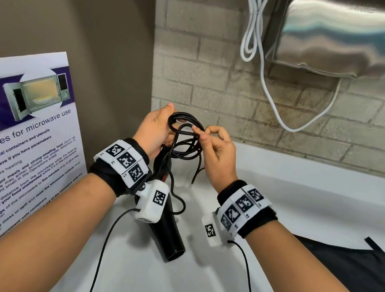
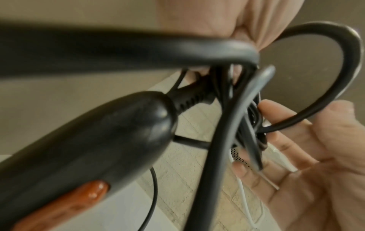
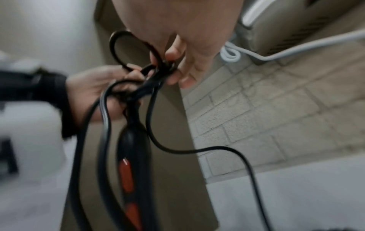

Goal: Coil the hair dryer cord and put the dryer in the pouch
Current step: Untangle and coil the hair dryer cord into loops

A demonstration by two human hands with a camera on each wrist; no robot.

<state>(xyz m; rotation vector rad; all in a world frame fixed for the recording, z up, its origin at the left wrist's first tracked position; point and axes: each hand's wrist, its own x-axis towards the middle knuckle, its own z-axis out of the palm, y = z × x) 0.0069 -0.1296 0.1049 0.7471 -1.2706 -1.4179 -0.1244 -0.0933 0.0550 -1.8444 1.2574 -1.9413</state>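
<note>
The black hair dryer with an orange-red switch hangs nozzle-down over the white counter. My left hand grips the bundled loops of its black cord near the handle end. My right hand pinches a strand of the cord at the loops, thumb and forefinger closed on it. Loose cord trails down toward the counter. A black pouch lies flat on the counter at the right.
A steel hand dryer with a white cable hangs on the brick wall behind. A microwave guideline poster leans at the left. Thin black sensor wires run from my wrists.
</note>
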